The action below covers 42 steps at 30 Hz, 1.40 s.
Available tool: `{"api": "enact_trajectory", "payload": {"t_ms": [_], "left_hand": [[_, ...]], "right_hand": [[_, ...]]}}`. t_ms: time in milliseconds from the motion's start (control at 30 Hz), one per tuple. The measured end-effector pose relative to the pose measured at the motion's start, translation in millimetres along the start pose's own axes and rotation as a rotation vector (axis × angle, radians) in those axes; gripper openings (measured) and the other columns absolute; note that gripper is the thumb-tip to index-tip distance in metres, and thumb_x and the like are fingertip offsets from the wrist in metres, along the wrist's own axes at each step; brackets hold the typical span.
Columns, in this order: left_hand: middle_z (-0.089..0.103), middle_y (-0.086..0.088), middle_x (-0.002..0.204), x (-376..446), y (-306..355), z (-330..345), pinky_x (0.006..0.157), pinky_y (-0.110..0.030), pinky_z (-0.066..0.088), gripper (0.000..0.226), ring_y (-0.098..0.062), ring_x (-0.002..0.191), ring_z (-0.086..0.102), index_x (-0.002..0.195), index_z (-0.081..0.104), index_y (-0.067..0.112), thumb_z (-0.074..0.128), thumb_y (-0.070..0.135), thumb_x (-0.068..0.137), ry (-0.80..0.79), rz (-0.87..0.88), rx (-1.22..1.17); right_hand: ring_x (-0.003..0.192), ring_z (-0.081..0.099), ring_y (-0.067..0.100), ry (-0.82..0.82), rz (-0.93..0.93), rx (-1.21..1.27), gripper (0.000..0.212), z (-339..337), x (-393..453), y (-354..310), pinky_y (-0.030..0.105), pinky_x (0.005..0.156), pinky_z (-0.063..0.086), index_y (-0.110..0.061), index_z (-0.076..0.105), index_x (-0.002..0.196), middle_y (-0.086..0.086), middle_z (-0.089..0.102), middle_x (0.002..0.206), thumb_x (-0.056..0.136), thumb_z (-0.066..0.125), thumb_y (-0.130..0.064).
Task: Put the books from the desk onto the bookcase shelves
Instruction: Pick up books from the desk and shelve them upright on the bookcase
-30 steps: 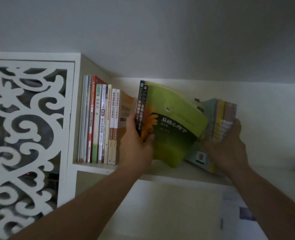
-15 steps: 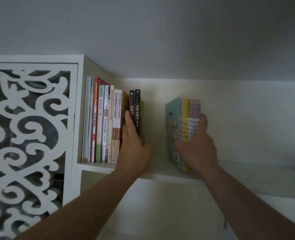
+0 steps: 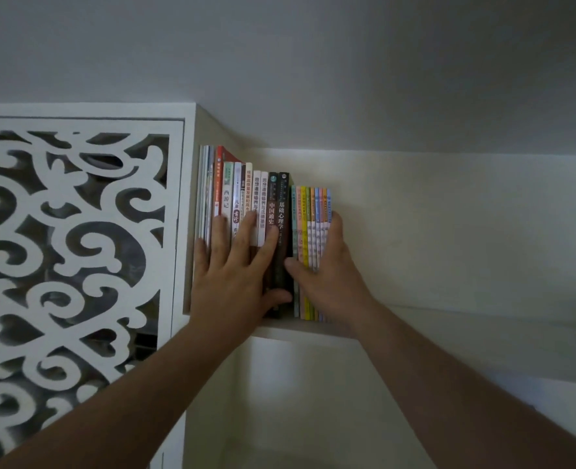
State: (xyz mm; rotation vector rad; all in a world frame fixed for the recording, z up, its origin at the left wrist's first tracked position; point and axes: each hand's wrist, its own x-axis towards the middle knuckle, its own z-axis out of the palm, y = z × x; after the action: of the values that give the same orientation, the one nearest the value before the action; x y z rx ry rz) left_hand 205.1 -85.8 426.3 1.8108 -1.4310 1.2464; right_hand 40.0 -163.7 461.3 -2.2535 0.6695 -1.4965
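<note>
Pressing spines flush: our left hand (image 3: 229, 265) lay flat, fingers spread, on upright row; right hand (image 3: 327, 265) clasped thin coloured books (image 3: 312, 211), spines vertical, pushing leftward against dark book (image 3: 282, 211).

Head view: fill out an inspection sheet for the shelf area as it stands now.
Surface: white bookcase shelf, bare to the right of the books.
Job's things: row of upright books against the left wall; two dark-spined books stand near its right end; a set of thin pastel-spined books stands beside them, closing the row.
Clutter: nothing seen.
Grippers: left hand lies flat, fingers spread across the spines; right hand wraps the pastel set, thumb on the spines, fingers round its right side.
Cables: nothing seen.
Surroundings: white scroll-cut lattice panel at left; grey ceiling above; a lower compartment below.
</note>
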Motion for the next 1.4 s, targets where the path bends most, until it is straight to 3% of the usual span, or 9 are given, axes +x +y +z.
{"api": "enact_trajectory", "payload": {"t_ms": [100, 233, 600, 733, 867, 1000, 1100, 1200, 1400], "left_hand": [[0.002, -0.01, 0.176, -9, -10, 12, 0.124, -0.071, 0.012, 0.077, -0.044, 0.16, -0.003, 0.168, 0.013, 0.032, 0.018, 0.072, 0.103, 0.064, 0.063, -0.051], [0.002, -0.011, 0.176, -6, -10, 20, 0.125, -0.069, 0.008, 0.074, -0.044, 0.16, -0.004, 0.168, 0.012, 0.033, 0.025, 0.067, 0.103, 0.089, 0.063, -0.039], [0.004, -0.014, 0.175, -7, -8, 23, 0.123, -0.072, 0.009, 0.072, -0.046, 0.16, -0.003, 0.167, 0.018, 0.033, 0.033, 0.062, 0.103, 0.108, 0.045, -0.12], [0.005, -0.018, 0.175, -28, -7, 19, 0.126, -0.068, 0.007, 0.066, -0.047, 0.159, 0.0, 0.167, 0.021, 0.033, 0.034, 0.055, 0.106, 0.091, 0.043, -0.185], [0.015, -0.017, 0.173, -67, 22, 10, 0.126, -0.065, 0.011, 0.062, -0.047, 0.158, 0.011, 0.165, 0.026, 0.034, 0.028, 0.057, 0.107, 0.017, -0.005, -0.385], [0.055, -0.006, 0.147, -109, 87, -15, 0.118, -0.063, 0.032, 0.052, -0.03, 0.142, 0.045, 0.148, 0.054, 0.022, 0.056, 0.041, 0.1, 0.001, 0.091, -0.844], [0.059, 0.005, 0.119, -155, 147, -25, 0.102, -0.041, 0.046, 0.032, -0.017, 0.12, 0.053, 0.123, 0.07, 0.018, 0.067, 0.022, 0.091, -0.016, 0.097, -1.142], [0.061, 0.005, 0.111, -206, 223, -16, 0.087, -0.032, 0.046, 0.024, -0.016, 0.107, 0.057, 0.111, 0.073, 0.019, 0.066, 0.022, 0.088, -0.172, 0.13, -1.32], [0.046, 0.028, 0.123, -328, 388, 42, 0.09, -0.019, 0.05, 0.025, 0.0, 0.113, 0.055, 0.114, 0.063, 0.043, 0.067, 0.025, 0.098, -1.094, 0.135, -1.385]], "right_hand": [[0.14, 0.051, 0.015, -0.089, -0.021, 0.03, 0.106, -3, -3, 12, 0.052, 0.106, 0.055, -0.052, 0.007, 0.158, -0.011, 0.047, 0.154, 0.086, 0.081, -0.029], [0.13, 0.059, 0.002, -0.178, -0.018, 0.031, 0.089, -4, 1, 26, 0.043, 0.109, 0.055, -0.048, 0.022, 0.148, -0.014, 0.056, 0.146, 0.089, 0.082, -0.018], [0.117, 0.067, 0.019, -0.257, 0.126, -0.169, 0.096, -3, -5, 17, 0.038, 0.1, 0.056, -0.04, 0.006, 0.157, -0.001, 0.06, 0.147, 0.093, 0.077, -0.043], [0.107, 0.067, 0.032, -0.215, 0.241, -0.462, 0.074, -3, -24, -2, 0.036, 0.082, 0.052, -0.017, 0.03, 0.149, 0.013, 0.066, 0.132, 0.098, 0.062, -0.059], [0.101, 0.067, 0.03, -0.203, -0.015, -0.761, 0.05, -25, -80, -15, 0.036, 0.073, 0.041, -0.021, 0.054, 0.141, 0.007, 0.068, 0.115, 0.105, 0.044, -0.054], [0.148, 0.044, 0.026, -0.2, -0.255, -0.616, 0.046, -69, -181, 38, 0.043, 0.121, 0.036, -0.014, 0.065, 0.139, 0.013, 0.053, 0.156, 0.093, 0.066, -0.021], [0.12, 0.068, 0.014, -0.039, 0.008, -0.51, 0.03, -127, -272, 81, 0.032, 0.102, 0.055, -0.012, 0.074, 0.121, 0.003, 0.067, 0.139, 0.093, 0.068, -0.005], [0.091, 0.072, 0.007, 0.118, 0.404, -0.56, 0.03, -188, -362, 134, 0.04, 0.082, 0.062, -0.027, 0.076, 0.103, -0.015, 0.072, 0.108, 0.09, 0.067, -0.002], [0.102, 0.066, 0.022, 0.034, 1.048, -0.695, 0.026, -278, -520, 239, 0.032, 0.085, 0.052, -0.025, 0.073, 0.115, 0.0, 0.067, 0.114, 0.093, 0.069, -0.011]]}}
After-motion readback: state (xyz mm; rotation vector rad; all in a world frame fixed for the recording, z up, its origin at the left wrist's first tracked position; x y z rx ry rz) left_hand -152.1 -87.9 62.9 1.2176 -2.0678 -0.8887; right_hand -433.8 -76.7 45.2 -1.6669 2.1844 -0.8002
